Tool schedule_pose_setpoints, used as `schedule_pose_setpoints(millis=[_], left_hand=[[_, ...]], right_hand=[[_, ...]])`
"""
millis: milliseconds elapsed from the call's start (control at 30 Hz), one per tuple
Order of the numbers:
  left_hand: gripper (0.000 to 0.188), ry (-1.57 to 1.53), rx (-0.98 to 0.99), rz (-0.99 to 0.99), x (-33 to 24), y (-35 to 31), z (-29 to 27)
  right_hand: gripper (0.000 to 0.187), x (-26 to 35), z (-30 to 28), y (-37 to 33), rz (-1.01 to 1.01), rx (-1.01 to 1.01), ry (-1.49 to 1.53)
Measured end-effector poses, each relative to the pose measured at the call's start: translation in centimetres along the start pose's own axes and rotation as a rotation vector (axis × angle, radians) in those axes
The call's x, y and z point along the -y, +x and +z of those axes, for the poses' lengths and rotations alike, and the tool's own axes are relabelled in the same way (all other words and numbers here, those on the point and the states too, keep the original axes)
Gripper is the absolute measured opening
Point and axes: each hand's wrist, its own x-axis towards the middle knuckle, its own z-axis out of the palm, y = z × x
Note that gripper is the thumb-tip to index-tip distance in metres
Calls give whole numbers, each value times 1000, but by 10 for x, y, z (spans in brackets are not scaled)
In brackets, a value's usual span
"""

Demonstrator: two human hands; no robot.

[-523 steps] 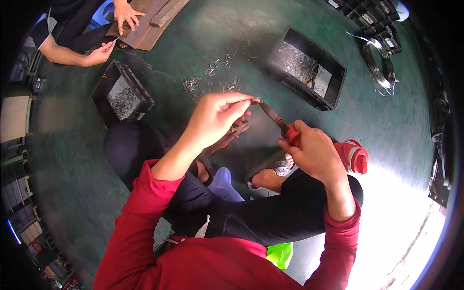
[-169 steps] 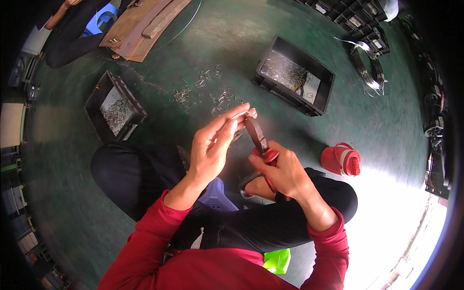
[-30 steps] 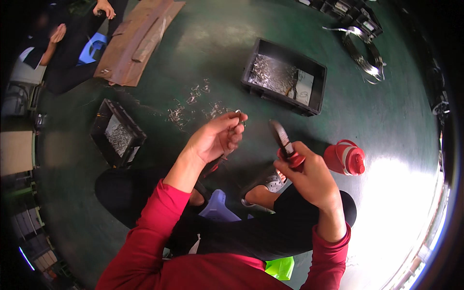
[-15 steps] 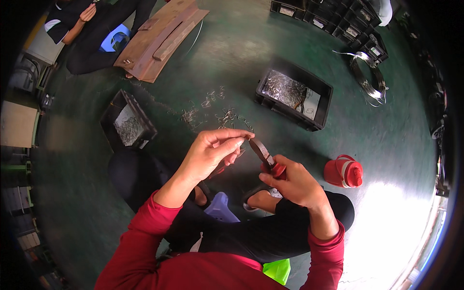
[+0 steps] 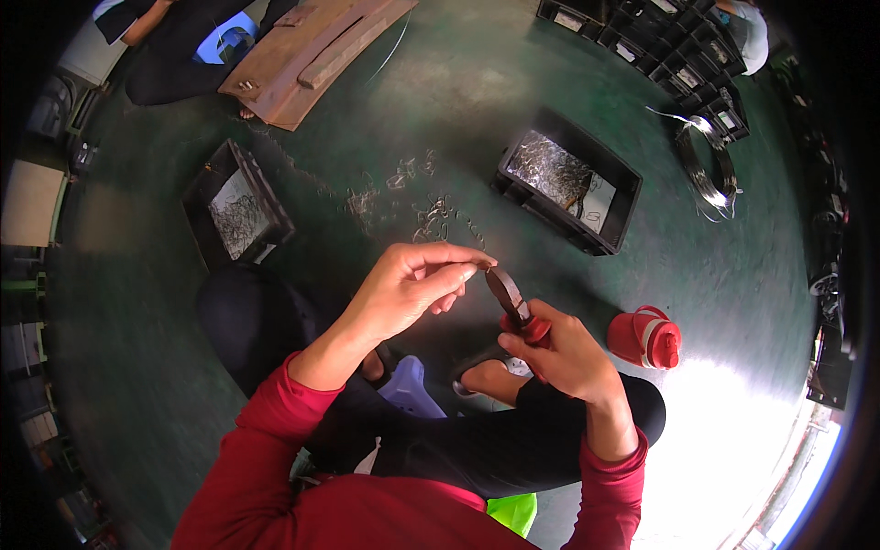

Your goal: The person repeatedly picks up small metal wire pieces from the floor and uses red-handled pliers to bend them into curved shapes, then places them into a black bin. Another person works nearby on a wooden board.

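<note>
My right hand [image 5: 566, 356] is wrapped round the red handles of a pair of pliers [image 5: 506, 291], whose dark metal jaws point up and to the left. At the jaw tips, the thumb and forefinger of my left hand [image 5: 408, 289] are pinched together. Whatever lies between those fingertips is too small to make out. On the green floor just beyond my hands lie several bent wire pieces [image 5: 434, 218], loosely scattered.
Black crates with wire pieces stand at left [image 5: 269, 240] and right [image 5: 619, 234]. A red jug [image 5: 642, 336] sits right of my knee. Farther off are a wire coil [image 5: 704, 165], stacked black crates [image 5: 674, 46], wooden boards [image 5: 284, 87] and another person's legs [image 5: 170, 69].
My view has shifted slightly. Both hands keep the same grip, with the plier jaws still at my left fingertips. The person at the upper right shows more.
</note>
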Motion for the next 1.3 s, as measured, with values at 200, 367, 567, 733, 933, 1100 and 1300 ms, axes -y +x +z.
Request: schedule_pose_setpoints(millis=[200, 367, 567, 733, 933, 1100, 1300], left_hand=[[21, 31, -10, -18, 4, 2, -2], [23, 60, 1, -46, 3, 2, -2], [26, 180, 82, 68, 5, -1, 1], [26, 263, 38, 142, 6, -6, 5], [26, 306, -47, 194, 8, -13, 12], [26, 273, -120, 243, 12, -16, 19], [26, 265, -175, 267, 14, -19, 25]], right_hand=[[24, -1, 1, 4, 46, 6, -21], [24, -3, 4, 6, -11, -84, -116], [22, -2, 8, 8, -43, -132, -161], [21, -3, 12, 13, -117, -196, -126], [19, -6, 22, 16, -131, -281, -176], [20, -8, 27, 19, -141, -362, -224], [20, -8, 30, 22, -194, -451, -314]])
